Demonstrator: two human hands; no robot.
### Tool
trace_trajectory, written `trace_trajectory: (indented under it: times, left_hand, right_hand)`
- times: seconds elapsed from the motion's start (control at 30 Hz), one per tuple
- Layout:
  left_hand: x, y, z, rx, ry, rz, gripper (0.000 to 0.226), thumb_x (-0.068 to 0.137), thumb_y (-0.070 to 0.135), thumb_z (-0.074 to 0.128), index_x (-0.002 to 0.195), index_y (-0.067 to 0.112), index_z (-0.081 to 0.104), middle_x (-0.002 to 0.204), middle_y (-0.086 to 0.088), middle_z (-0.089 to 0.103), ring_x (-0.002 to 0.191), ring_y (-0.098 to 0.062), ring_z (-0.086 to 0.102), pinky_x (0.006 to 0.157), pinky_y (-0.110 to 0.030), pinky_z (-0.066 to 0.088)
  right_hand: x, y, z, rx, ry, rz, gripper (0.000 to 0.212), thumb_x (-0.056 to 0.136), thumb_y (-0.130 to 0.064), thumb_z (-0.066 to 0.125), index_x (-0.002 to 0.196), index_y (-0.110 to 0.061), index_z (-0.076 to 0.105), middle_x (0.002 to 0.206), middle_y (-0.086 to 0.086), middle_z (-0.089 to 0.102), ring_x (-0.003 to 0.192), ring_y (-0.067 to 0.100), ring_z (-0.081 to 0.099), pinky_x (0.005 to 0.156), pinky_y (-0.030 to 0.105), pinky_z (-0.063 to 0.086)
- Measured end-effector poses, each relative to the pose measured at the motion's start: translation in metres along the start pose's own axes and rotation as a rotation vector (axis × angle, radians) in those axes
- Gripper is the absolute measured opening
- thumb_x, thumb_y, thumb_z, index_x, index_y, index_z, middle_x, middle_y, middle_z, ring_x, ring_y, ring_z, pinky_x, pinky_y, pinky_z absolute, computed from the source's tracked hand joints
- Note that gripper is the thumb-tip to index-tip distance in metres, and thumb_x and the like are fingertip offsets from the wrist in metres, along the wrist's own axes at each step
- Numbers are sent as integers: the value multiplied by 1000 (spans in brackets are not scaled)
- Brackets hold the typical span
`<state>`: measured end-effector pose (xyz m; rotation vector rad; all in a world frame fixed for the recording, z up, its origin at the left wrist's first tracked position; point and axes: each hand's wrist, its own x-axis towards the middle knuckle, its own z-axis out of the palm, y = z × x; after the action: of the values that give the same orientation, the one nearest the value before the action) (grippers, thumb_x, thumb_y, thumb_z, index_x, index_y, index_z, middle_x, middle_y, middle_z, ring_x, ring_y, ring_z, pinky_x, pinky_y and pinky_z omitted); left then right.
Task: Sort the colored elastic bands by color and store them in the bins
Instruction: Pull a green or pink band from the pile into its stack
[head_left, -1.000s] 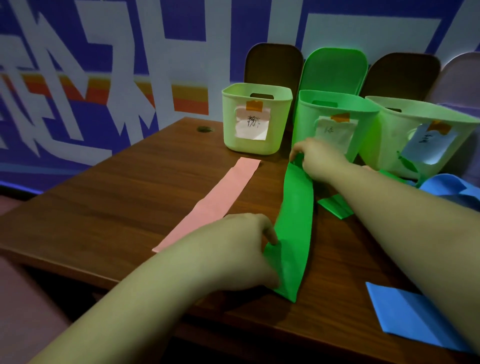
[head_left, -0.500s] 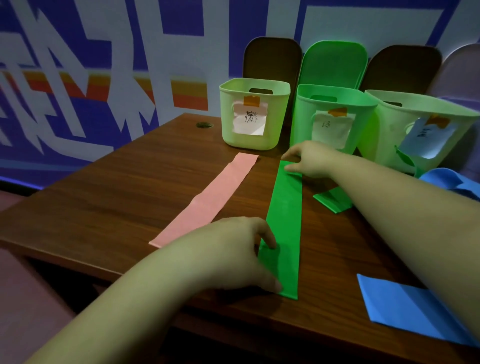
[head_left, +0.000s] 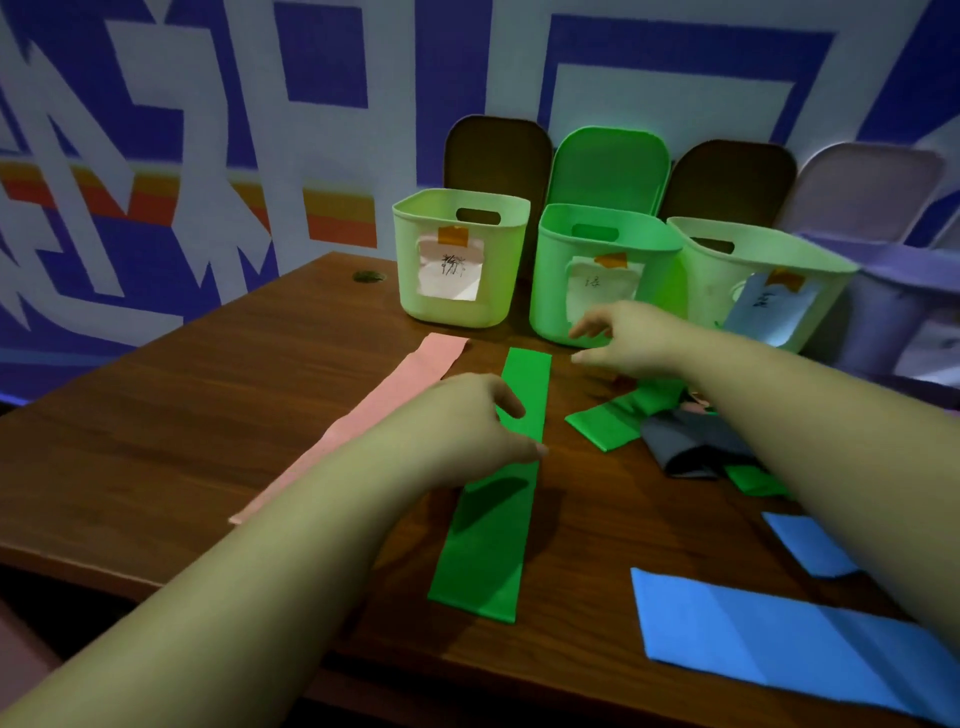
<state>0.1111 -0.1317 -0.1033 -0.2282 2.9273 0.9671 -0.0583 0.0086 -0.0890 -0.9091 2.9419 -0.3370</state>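
A long green band (head_left: 485, 545) lies flat on the wooden table (head_left: 182, 415), pointing at the bins. My left hand (head_left: 467, 423) hovers over its middle with fingers loosely curved and holds nothing; its shadow falls on the band. My right hand (head_left: 621, 338) is spread just right of the band's far end, not touching it. A pink band (head_left: 374, 415) lies flat to the left. Three labelled bins stand at the back: a pale green one (head_left: 460, 291), a bright green one (head_left: 556, 280) and a pale one (head_left: 711, 291).
Right of the green band lie a second green band (head_left: 605, 423), a crumpled grey band (head_left: 685, 441) and two blue bands (head_left: 779, 634) (head_left: 810, 543). A purple bin (head_left: 893, 317) stands far right. Bin lids lean on the wall behind. The table's front edge is near.
Both hands have let go of the green band, which now lies flat. My left hand has moved from its near end up over the middle; my right hand has opened beside the far end.
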Motion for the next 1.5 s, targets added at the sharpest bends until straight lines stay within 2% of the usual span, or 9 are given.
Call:
trace_trajectory:
  times: [0.4, 0.6, 0.67, 0.77, 0.97, 1.1, 1.23, 1.33, 1.5]
  left_hand:
    - [94, 55, 48, 213, 5, -52, 44, 79, 44, 70, 102, 7, 65, 110, -11, 66, 100, -27, 61, 70, -28, 42]
    - [101, 48, 58, 128, 44, -46, 38, 83, 32, 69, 112, 10, 59, 118, -9, 60, 107, -25, 57, 81, -30, 45]
    - [101, 46, 60, 82, 51, -18, 20, 86, 24, 65, 102, 16, 58, 115, -6, 61, 105, -23, 56, 78, -28, 42]
    - [102, 44, 58, -4, 48, -26, 32, 83, 21, 68, 112, 19, 55, 119, -2, 59, 108, -21, 55, 84, -29, 45]
    - [99, 45, 57, -64, 24, 26, 20, 81, 34, 71, 80, 21, 56, 81, 4, 55, 82, -15, 53, 71, -25, 42]
    - [103, 41, 50, -589, 102, 83, 15, 83, 22, 70, 78, 19, 56, 80, 1, 62, 72, -10, 59, 62, -21, 45]
    - [103, 38, 31, -1290, 134, 166, 7, 87, 13, 62, 94, 14, 61, 99, -5, 69, 86, -13, 66, 69, -21, 52]
    - [102, 41, 20, -1582, 124, 227, 12, 90, 11, 56, 101, 11, 58, 104, -9, 67, 99, -20, 64, 81, -28, 55]
    - [95, 40, 5, -1713, 251, 315, 9, 92, 10, 51, 94, 11, 59, 82, -3, 71, 78, -14, 67, 69, -26, 57]
  right_hand:
    - [-35, 50, -6, -147, -106, -46, 30, 95, -25, 53, 124, -26, 58, 132, -6, 54, 118, 16, 50, 85, 20, 32]
    - [-34, 69, -7, -204, 2, -50, 32, 91, -22, 59, 122, -30, 59, 135, -1, 52, 119, 19, 48, 95, 32, 40]
    - [-32, 69, -7, -272, -2, -89, 34, 91, -30, 58, 124, -35, 57, 130, -4, 54, 116, 19, 46, 93, 32, 37]
    - [-27, 65, -4, -435, -68, -115, 40, 94, -44, 47, 134, -40, 46, 127, 1, 49, 115, 20, 40, 93, 33, 32]
    - [-21, 58, -11, -490, -27, -161, 31, 90, -49, 52, 115, -30, 57, 109, -1, 46, 109, 19, 38, 90, 34, 32]
    - [-20, 62, -28, -279, 71, -160, 18, 85, -44, 61, 86, -28, 52, 110, -2, 54, 104, 17, 46, 89, 33, 38]
    - [-30, 50, -50, 382, 85, -87, 18, 79, -32, 70, 81, -17, 59, 72, -5, 64, 49, 4, 52, 56, 25, 41]
    - [-32, 39, -61, 579, 54, -167, 23, 68, -31, 72, 77, -13, 63, 63, -7, 63, 60, 9, 58, 63, 24, 45]
    - [-31, 30, -61, 103, -89, -116, 24, 77, -41, 69, 70, -22, 57, 61, -10, 52, 57, 3, 49, 57, 16, 37]
